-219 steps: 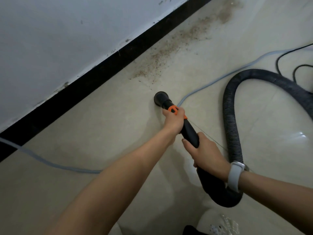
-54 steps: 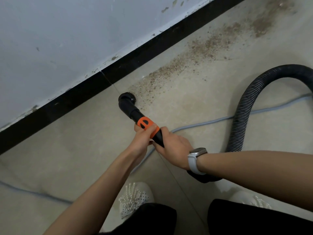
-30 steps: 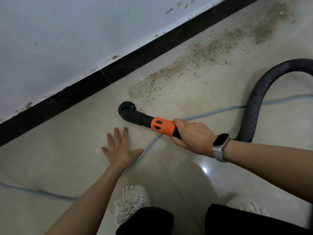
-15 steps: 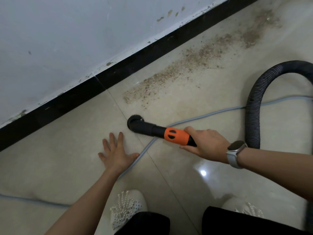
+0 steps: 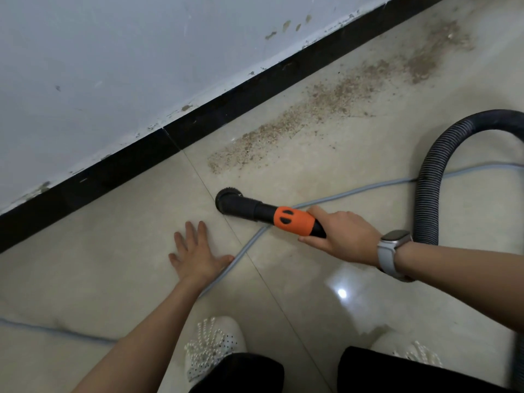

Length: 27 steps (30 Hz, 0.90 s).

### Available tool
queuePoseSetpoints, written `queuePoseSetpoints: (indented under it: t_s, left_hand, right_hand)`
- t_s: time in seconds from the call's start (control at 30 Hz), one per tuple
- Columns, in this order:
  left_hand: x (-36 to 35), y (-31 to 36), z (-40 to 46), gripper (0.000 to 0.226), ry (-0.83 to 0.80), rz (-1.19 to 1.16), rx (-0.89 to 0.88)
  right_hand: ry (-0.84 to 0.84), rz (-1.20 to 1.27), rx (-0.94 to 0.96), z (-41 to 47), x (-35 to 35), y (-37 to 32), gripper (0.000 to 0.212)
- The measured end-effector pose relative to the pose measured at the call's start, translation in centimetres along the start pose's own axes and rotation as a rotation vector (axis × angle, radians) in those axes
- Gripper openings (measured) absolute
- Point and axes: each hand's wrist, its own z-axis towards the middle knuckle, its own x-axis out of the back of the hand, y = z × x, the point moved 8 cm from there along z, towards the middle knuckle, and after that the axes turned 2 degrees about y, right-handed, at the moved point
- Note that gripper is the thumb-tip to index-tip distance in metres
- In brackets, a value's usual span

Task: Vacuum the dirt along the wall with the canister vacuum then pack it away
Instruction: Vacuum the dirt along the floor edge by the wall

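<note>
Ribbed hose (image 5: 428,180) loops at right, likely springy; dirt (image 5: 312,106) along far wall. Rigid, light-looking nozzle (image 5: 249,208) on floor near dirt; right hand (image 5: 340,236) wraps handle behind orange collar. Left hand (image 5: 195,256) flat, fingers spread

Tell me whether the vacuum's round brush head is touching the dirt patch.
Apart. The head view shows bare tile between the brush head and the nearest edge of the dirt patch.

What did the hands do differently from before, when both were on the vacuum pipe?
The left hand let go of the vacuum nozzle and now presses flat on the floor. The right hand slid up behind the orange collar and drew the nozzle back from the dirt. The dirt strip along the baseboard looks unchanged.
</note>
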Motion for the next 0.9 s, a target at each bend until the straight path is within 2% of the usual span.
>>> queuePoseSetpoints:
  t_s: [0.3, 0.5, 0.7, 0.9]
  left_hand:
    - [0.0, 0.0, 0.2, 0.109, 0.007, 0.003, 0.017]
    - [-0.1, 0.0, 0.1, 0.11, 0.018, 0.001, 0.009]
    - [0.0, 0.1, 0.1, 0.109, 0.019, -0.002, 0.0]
    - [0.2, 0.4, 0.0, 0.108, 0.007, -0.02, 0.024]
  right_hand:
    - [0.043, 0.161, -0.114, 7.5, 1.6, -4.5, 0.038]
    - [0.031, 0.18, -0.109, 6.6, 0.0, -5.8, 0.036]
    - [0.121, 0.215, -0.194, 9.3, 2.2, -4.8, 0.035]
    - [0.078, 0.174, -0.139, 7.8, 1.7, -5.1, 0.035]
